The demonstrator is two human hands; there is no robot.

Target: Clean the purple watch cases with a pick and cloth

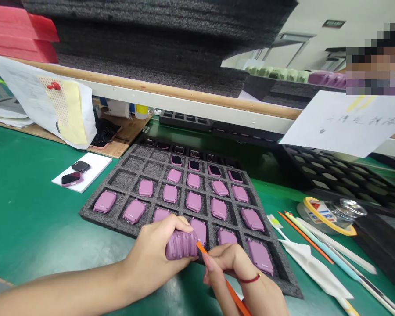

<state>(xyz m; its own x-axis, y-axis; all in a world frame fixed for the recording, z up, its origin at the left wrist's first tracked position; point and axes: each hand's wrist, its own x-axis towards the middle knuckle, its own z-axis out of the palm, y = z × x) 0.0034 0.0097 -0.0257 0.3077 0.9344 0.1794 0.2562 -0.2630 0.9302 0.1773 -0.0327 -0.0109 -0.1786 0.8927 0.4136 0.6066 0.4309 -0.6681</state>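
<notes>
My left hand (pixel 163 245) is closed around a row of several purple smartwatch cases (pixel 181 245), pressed together side by side. My right hand (pixel 240 274) grips a slim orange stick (pixel 235 296) like a pen. Its flat tip meets the right end of the row; whether it presses on the case there I cannot tell. Beneath both hands lies a black foam tray (pixel 118 223). Many of its pockets hold purple watch cases (pixel 194 202), backs up, while purple watches with dark screens (pixel 214 170) sit farther back. Some pockets at the tray's back left hold nothing.
Left of the tray, two watches (pixel 71 178) rest on a white pad (pixel 85 186). To the right are a toothbrush (pixel 275 223), thin sticks, a white cloth (pixel 312 263) and a tape-ringed glass bottle (pixel 329 215). A shelf edge (pixel 184 98) crosses above; a person is beyond, upper right.
</notes>
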